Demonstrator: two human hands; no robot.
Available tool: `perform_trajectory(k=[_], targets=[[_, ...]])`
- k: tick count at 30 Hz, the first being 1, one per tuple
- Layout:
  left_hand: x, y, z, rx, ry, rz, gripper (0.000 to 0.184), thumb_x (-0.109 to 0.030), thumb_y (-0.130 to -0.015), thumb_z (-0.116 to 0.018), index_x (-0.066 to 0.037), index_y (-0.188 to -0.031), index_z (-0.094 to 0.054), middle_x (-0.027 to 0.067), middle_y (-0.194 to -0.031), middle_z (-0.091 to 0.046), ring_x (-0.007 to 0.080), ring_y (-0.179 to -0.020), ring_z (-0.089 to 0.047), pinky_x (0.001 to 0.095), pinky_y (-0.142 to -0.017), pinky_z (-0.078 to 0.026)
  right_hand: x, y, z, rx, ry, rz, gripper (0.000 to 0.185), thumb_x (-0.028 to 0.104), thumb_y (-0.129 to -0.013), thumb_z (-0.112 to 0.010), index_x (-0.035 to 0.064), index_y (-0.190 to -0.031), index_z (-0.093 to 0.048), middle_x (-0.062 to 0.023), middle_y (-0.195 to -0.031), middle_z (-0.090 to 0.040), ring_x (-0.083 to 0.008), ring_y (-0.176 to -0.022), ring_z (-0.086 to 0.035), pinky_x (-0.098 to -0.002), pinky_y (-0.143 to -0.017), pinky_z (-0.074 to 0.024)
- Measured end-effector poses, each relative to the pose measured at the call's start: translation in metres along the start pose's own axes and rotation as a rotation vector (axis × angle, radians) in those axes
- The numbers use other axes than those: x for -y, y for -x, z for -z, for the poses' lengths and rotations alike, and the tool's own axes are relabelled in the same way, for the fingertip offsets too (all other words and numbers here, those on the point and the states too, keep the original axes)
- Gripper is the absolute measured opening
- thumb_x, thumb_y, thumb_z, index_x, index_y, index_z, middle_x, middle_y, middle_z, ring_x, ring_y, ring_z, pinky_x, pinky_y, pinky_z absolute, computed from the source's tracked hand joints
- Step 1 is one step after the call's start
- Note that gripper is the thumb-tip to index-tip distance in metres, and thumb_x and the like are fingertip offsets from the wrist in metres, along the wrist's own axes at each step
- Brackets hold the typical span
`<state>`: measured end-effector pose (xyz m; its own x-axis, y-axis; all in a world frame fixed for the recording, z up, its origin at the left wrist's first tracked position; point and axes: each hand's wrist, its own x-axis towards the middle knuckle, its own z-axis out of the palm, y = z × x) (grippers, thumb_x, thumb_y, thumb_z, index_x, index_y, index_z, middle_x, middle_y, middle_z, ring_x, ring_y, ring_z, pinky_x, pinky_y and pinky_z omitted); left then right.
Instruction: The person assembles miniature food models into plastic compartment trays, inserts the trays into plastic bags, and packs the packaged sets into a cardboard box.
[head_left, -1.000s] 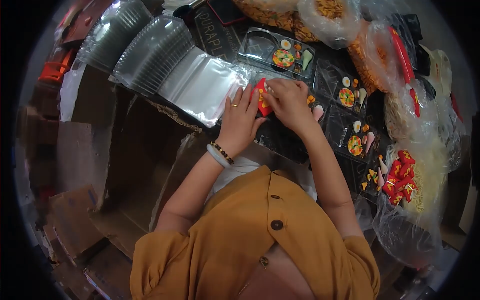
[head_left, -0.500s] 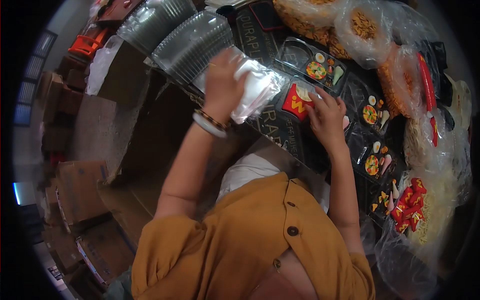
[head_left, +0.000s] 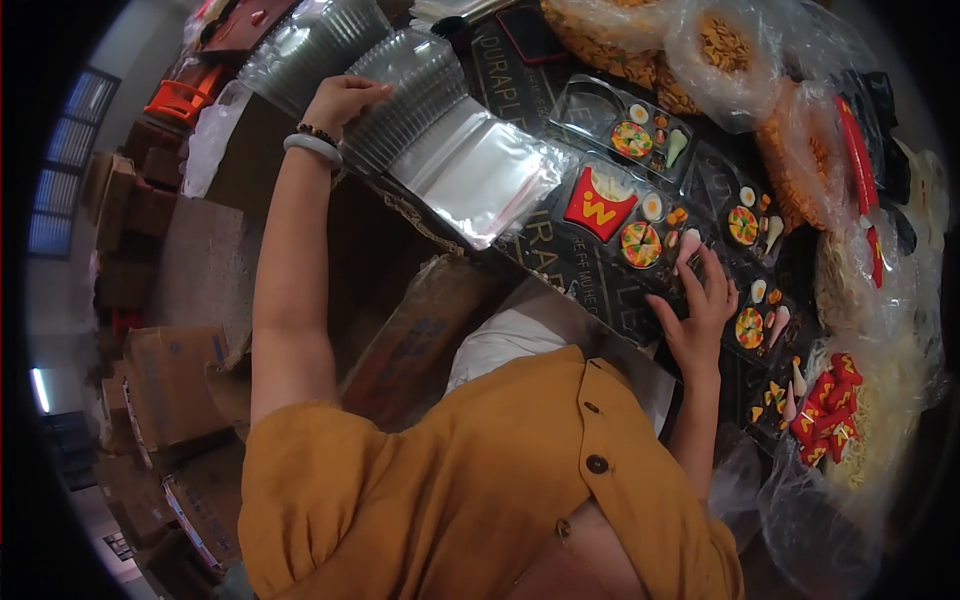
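Toy French fries [head_left: 600, 205] in their red carton are lying in the near clear plastic tray [head_left: 638, 178], with a toy egg [head_left: 652, 206], a toy pizza [head_left: 640, 244] and a pink toy drumstick [head_left: 689, 246] sitting beside them. Your right hand [head_left: 703, 312] is resting at the tray's near edge, fingers spread and a little bent, thumb standing apart from them; the fingertips are meeting the drumstick or stopping just short of it, and nothing is showing as gripped. Your left hand [head_left: 345, 100] is hovering at the side of the nested stack of clear plastic packs [head_left: 425, 75], fingers loosely curled; whether it is pinching an edge I cannot tell. Going by this, you seem to be dealing with two things at once: tidying the near tray's contents with the right hand and singling out one pack with the left. Your next move is probably calling for thumb and fingertip to be parting one thin layer without dragging its neighbours, while the right hand is keeping the toy pieces settled. Clear film sleeves [head_left: 490, 170] are lying between the stack and the tray, so the left hand is needing some height when crossing them.
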<state>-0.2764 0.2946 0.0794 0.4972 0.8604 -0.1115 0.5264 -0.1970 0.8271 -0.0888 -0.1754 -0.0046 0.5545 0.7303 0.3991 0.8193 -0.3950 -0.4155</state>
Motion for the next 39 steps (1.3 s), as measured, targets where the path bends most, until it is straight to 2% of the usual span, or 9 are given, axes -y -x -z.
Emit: perform_trajectory(k=[7,10,12,15,19,21,27,31,39], targets=[[-0.003,0.001,0.002,0.015,-0.008,0.001,0.025,-0.024,-0.073,-0.077,-0.003,-0.082,-0.067,-0.0014,-0.065,-0.058,0.0052,-0.054,-0.046,0.02,-0.048,-0.034,-0.016,0.015,0.006,0.056,0.184,-0.08,0.077,0.035,-0.058,-0.08,0.0124,-0.125,-0.049,-0.0124,-0.14,-0.035,-0.0296,-0.132,-0.03,-0.0486,-0.104,-0.018],[0.008,-0.003,0.005,0.052,-0.176,-0.171,0.018,-0.017,-0.075,-0.072,-0.002,-0.083,-0.067,0.0032,-0.068,-0.062,0.0134,-0.058,-0.055,0.0276,-0.052,-0.043,-0.025,0.015,0.008,0.029,0.194,-0.101,0.076,0.034,-0.058,-0.08,0.012,-0.124,-0.05,-0.013,-0.14,-0.036,-0.0298,-0.132,-0.03,-0.0487,-0.104,-0.017],[0.021,-0.005,0.009,-0.116,-0.591,-0.786,0.016,-0.008,-0.074,-0.064,-0.001,-0.089,-0.066,0.0109,-0.076,-0.066,0.027,-0.071,-0.064,0.0371,-0.064,-0.049,-0.028,0.016,0.007,0.019,0.212,-0.113,0.076,0.034,-0.058,-0.08,0.0119,-0.124,-0.05,-0.0131,-0.14,-0.035,-0.0299,-0.132,-0.03,-0.0485,-0.104,-0.0174],[0.011,0.006,0.019,0.022,-0.871,-0.643,0.026,-0.003,-0.072,-0.059,-0.003,-0.097,-0.064,0.0153,-0.086,-0.065,0.0345,-0.086,-0.063,0.0406,-0.075,-0.049,-0.028,0.016,0.01,0.027,0.225,-0.109,0.077,0.035,-0.058,-0.08,0.0117,-0.124,-0.049,-0.0128,-0.14,-0.036,-0.03,-0.132,-0.03,-0.0486,-0.103,-0.0183],[-0.046,0.056,0.011,-0.305,-0.614,-0.925,0.027,0.0,-0.08,-0.057,-0.004,-0.106,-0.062,0.0161,-0.09,-0.065,0.0304,-0.081,-0.065,0.0344,-0.071,-0.05,-0.033,0.013,0.026,-0.042,0.093,-0.117,0.072,0.03,-0.061,-0.08,0.0095,-0.124,-0.051,-0.013,-0.139,-0.038,-0.0302,-0.129,-0.034,-0.0449,-0.104,-0.0214],[-0.086,0.089,-0.012,-0.017,-0.175,-0.912,0.027,0.001,-0.081,-0.057,-0.002,-0.108,-0.061,0.0151,-0.085,-0.063,0.0275,-0.077,-0.064,0.032,-0.067,-0.049,-0.035,0.012,0.035,-0.153,0.002,-0.166,0.06,0.019,-0.067,-0.077,0.0069,-0.122,-0.054,-0.0135,-0.137,-0.041,-0.0302,-0.128,-0.036,-0.039,-0.103,-0.028],[-0.103,0.091,-0.145,0.583,-0.267,-0.98,0.026,-0.007,-0.081,-0.061,-0.001,-0.107,-0.062,0.0149,-0.081,-0.06,0.0281,-0.076,-0.06,0.036,-0.067,-0.047,-0.018,-0.015,0.041,-0.313,-0.331,-0.129,0.054,0.014,-0.07,-0.073,0.0056,-0.12,-0.055,-0.0137,-0.135,-0.044,-0.0297,-0.126,-0.039,-0.0378,-0.102,-0.0313],[-0.069,0.07,-0.232,0.649,-0.144,-0.95,0.026,-0.013,-0.079,-0.064,-0.002,-0.103,-0.064,0.0163,-0.085,-0.061,0.0321,-0.077,-0.06,0.0396,-0.069,-0.047,0.015,-0.046,0.025,-0.005,-0.008,0.023,0.085,0.045,-0.055,-0.081,0.0115,-0.126,-0.048,-0.0157,-0.137,-0.038,-0.0324,-0.129,-0.033,-0.0492,-0.104,-0.0206],[-0.037,0.103,-0.222,0.019,-0.347,-0.993,0.036,-0.019,-0.078,-0.066,-0.002,-0.109,-0.06,0.0179,-0.103,-0.057,0.0367,-0.092,-0.054,0.0417,-0.081,-0.045,0.0,-0.071,-0.025,0.272,0.05,0.139,0.098,0.055,-0.05,-0.078,0.0162,-0.132,-0.043,-0.0171,-0.139,-0.034,-0.032,-0.131,-0.03,-0.0511,-0.102,-0.0194]])
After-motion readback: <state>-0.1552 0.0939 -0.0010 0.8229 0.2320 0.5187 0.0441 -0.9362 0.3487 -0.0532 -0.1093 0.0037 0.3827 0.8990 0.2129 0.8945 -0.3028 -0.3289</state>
